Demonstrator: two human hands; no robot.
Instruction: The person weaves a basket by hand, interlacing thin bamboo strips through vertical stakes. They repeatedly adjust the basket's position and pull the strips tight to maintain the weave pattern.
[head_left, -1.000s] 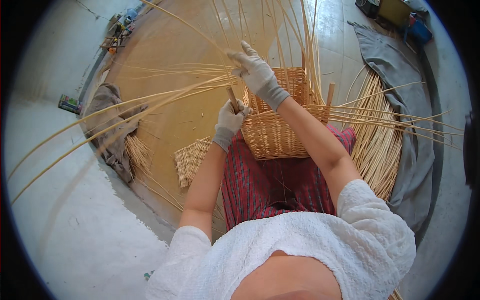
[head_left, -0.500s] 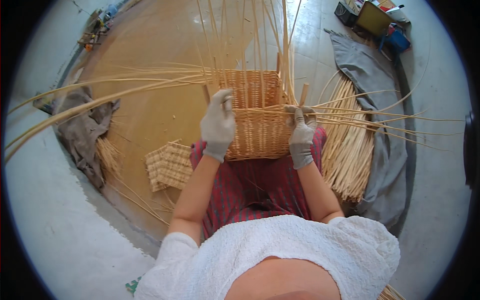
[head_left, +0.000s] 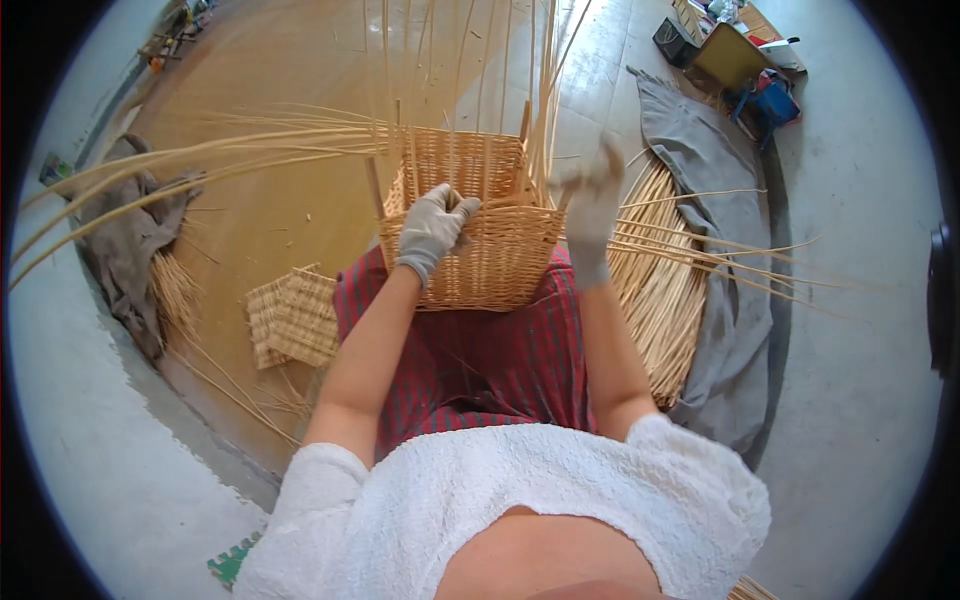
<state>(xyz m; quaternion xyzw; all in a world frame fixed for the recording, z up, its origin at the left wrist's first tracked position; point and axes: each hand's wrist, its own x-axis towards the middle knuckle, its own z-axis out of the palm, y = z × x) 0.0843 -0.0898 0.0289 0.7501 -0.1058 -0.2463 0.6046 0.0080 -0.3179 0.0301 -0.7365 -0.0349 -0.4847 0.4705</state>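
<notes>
A half-woven wicker basket (head_left: pixel 495 262) rests on my lap, its open top facing up and away. Long pale willow rods rise from its far side, and more fan out left and right from its rim. My left hand (head_left: pixel 432 232), in a grey work glove, is closed on the near rim toward the left, fingertips partly hidden. Just off the basket's right corner is my right hand (head_left: pixel 594 212), also gloved and raised. Motion smears its fingers, so whether it holds a rod cannot be made out.
A thick bundle of peeled rods (head_left: pixel 655 300) lies on grey cloth (head_left: pixel 735 330) to the right. Small woven panels (head_left: pixel 295 318) are on the floor at left, near another grey cloth (head_left: pixel 125 240). Boxes and tools (head_left: pixel 735 55) stand far right.
My left hand has moved from the left corner onto the near rim. My right hand has come away from the right corner and lifted. The basket has shifted slightly left in view.
</notes>
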